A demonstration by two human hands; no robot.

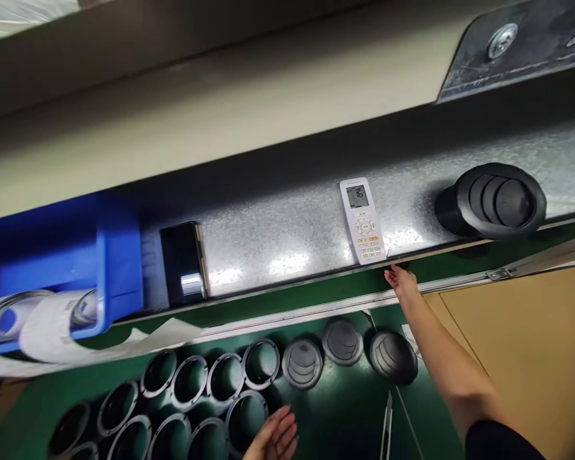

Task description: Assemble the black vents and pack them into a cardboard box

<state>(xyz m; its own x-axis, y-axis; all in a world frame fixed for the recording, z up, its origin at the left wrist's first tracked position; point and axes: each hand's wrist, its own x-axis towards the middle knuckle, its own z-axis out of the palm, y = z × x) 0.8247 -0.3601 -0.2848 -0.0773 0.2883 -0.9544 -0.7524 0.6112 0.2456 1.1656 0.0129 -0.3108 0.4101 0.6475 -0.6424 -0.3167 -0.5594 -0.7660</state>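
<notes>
While the right hand [402, 281] is at the metal shelf's [278, 236] front edge, the left hand [275, 437] lies loosely open beside black rings [207, 383]

Although the right arm is stretched well forward, its fingers are bent and close together at the lip, just below the white remote control [364, 220]; whether they grip anything cannot be told. The left hand, cut off by the bottom of the view, has its fingers apart from the thumb side and slightly curled, with nothing visible in its grasp. It is just beside the nearest ring; contact is unclear.

The rings stand in uneven rows on the green worktop [326, 415]. To their right come three slatted black vents [343, 343], the last near the right forearm, with a slim metal tool [386, 428] below it. Up on the shelf, a larger black vent [491, 201] is right of the remote, and a dark phone-like device [182, 265] lies left, next to a blue bin [119, 255]
</notes>
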